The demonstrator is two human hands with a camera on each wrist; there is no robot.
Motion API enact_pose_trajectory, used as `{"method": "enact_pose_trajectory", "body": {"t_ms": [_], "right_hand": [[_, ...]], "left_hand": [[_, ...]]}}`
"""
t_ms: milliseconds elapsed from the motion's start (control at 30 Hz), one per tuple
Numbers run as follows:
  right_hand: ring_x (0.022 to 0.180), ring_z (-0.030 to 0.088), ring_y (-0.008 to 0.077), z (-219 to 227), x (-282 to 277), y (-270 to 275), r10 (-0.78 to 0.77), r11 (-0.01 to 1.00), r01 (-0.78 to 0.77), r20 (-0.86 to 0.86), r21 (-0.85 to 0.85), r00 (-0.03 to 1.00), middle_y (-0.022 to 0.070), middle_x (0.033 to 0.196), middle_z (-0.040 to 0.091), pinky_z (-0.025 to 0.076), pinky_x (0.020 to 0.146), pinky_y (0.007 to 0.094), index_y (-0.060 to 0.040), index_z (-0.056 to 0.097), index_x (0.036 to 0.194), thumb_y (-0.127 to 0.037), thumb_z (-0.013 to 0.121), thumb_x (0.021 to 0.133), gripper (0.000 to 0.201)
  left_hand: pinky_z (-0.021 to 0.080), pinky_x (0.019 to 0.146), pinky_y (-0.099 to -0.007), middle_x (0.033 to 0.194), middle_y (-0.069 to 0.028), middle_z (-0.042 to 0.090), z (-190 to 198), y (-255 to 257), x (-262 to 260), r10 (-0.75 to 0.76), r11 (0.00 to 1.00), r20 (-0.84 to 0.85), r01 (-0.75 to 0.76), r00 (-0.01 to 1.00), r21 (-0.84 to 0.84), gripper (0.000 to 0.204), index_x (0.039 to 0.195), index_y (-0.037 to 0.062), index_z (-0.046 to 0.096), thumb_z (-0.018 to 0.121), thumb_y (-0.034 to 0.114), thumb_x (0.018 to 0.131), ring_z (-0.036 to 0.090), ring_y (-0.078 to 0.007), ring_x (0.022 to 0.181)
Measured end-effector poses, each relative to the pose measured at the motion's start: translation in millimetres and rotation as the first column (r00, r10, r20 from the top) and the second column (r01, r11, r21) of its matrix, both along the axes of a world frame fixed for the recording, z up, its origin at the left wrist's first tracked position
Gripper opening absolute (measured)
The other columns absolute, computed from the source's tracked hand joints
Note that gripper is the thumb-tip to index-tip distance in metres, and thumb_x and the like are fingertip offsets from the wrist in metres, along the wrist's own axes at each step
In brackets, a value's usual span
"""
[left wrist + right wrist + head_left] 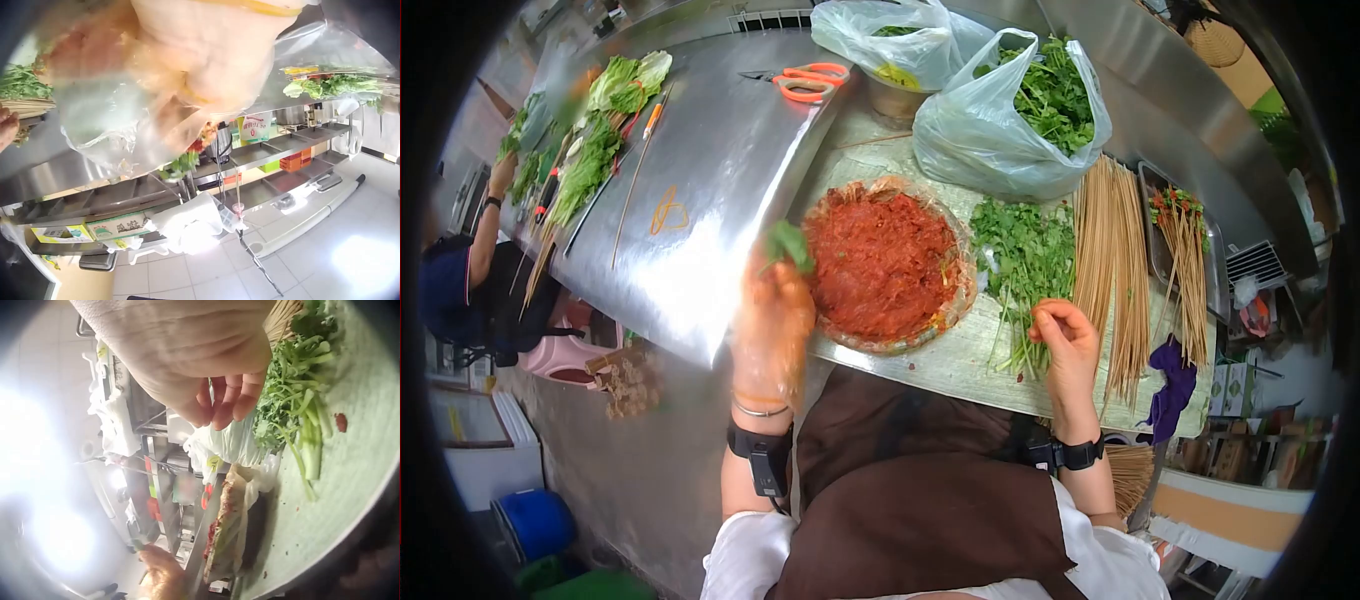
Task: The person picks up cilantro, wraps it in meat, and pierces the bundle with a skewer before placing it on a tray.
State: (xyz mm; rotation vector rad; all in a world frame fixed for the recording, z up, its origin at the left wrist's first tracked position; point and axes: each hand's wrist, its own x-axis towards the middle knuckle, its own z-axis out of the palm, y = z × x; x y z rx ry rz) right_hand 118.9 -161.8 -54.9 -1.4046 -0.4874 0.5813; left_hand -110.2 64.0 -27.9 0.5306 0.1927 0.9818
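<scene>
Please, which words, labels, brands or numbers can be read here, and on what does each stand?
None can be read.
Left wrist view:
Package with red print: too blurred.
Green carton: print too blurred.
Yellow carton: print too blurred.
Head view:
Green-white cartons: marks too small.

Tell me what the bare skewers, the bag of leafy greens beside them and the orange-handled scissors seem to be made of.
Skewers: probably bamboo or wood; pale tan and matt.
Bag: apparently thin plastic; translucent, crinkled, slightly shiny.
Scissors: handles likely smooth plastic, being bright orange; dark blades presumably metal, though too small to be sure.
</scene>
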Motion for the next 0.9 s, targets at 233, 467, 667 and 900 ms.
{"method": "enact_pose_trajectory", "body": {"t_ms": [233,467,667,900], "right_hand": [[0.076,0.056,0.0082,-3.8,-0.2,-7.3,0.011,0.999,-0.007,0.074,-0.043,0.997,0.0034,0.094,0.058,0.048,0.067,0.0209,0.0010,0.061,0.092,-0.004,0.061,0.086,0.007],[0.078,0.055,0.0097,-11.6,0.6,-11.8,0.014,0.996,-0.004,0.116,-0.084,0.993,0.0040,0.095,0.057,0.048,0.066,0.0222,0.0007,0.060,0.090,-0.002,0.061,0.085,0.005],[0.067,0.051,0.0079,-27.6,11.1,-14.0,0.002,0.999,0.005,0.145,-0.052,0.989,0.0024,0.091,0.059,0.041,0.060,0.0216,-0.0027,0.061,0.090,-0.007,0.060,0.087,0.005],[0.067,0.049,0.0067,-33.6,24.6,-16.8,-0.024,0.999,0.032,0.249,-0.031,0.968,-0.0002,0.086,0.058,0.039,0.059,0.0204,-0.0043,0.060,0.091,-0.008,0.059,0.088,0.005]], "left_hand": [[0.050,0.063,-0.0260,0.091,0.0021,0.059,-2.1,-21.8,-10.5,-0.064,0.980,-0.006,0.062,0.998,-0.187,0.041,0.121,0.0121,0.051,0.056,0.039,0.090,0.057,-0.0104,0.078],[0.049,0.067,-0.0245,0.095,-0.0013,0.055,-7.2,-28.7,-10.3,-0.115,0.991,-0.023,0.113,0.993,-0.072,0.044,0.116,0.0096,0.050,0.059,0.042,0.088,0.055,-0.0120,0.084],[0.050,0.066,-0.0228,0.097,-0.0049,0.055,18.0,-23.2,-1.9,-0.064,0.998,0.013,0.064,0.998,-0.009,0.033,0.115,0.0045,0.050,0.060,0.022,0.088,0.056,-0.0130,0.083],[0.051,0.077,-0.0237,0.107,-0.0085,0.055,-10.5,-14.6,-2.3,0.019,0.998,-0.119,-0.013,0.993,0.053,0.040,0.118,0.0019,0.048,0.065,0.015,0.084,0.056,-0.0143,0.092]]}}
